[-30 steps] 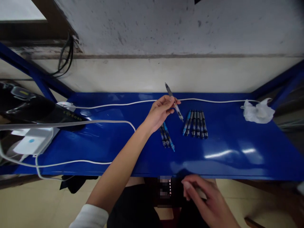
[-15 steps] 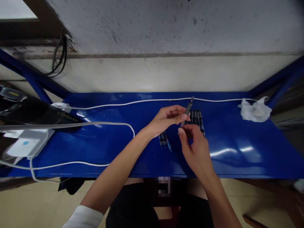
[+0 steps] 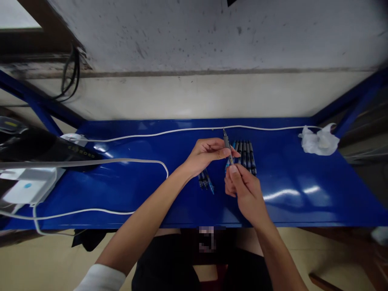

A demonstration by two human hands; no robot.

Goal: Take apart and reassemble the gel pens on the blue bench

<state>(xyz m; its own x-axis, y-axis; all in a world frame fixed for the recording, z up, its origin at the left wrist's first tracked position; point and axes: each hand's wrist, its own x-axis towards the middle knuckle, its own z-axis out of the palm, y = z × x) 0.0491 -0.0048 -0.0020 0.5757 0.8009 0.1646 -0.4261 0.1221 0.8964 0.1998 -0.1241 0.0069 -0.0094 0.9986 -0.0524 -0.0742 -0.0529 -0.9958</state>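
Between my two hands is a pen (image 3: 226, 141) with a grey grip, its tip pointing away toward the wall. My left hand (image 3: 210, 152) pinches it near the grip between thumb and fingers. Lower on the barrel, my right hand (image 3: 242, 182) closes its thumb and fingers round the other end. Just behind my right hand lies a row of several dark pens (image 3: 248, 153), side by side on the blue table (image 3: 291, 173); a light-blue one is partly covered by my fingers. A smaller group of pens (image 3: 207, 182) lies under my left wrist, partly hidden.
A white cable (image 3: 145, 134) runs along the back of the table to a crumpled white plastic bag (image 3: 319, 140) at right. On the left are a black case (image 3: 60, 149), a white adapter box (image 3: 33, 188) and looping white cords (image 3: 91, 210). A wall stands behind.
The pen has swung from leaning right to nearly upright in view, leaning slightly left. My right hand has changed its grip on the lower end, and its fingers are more curled.
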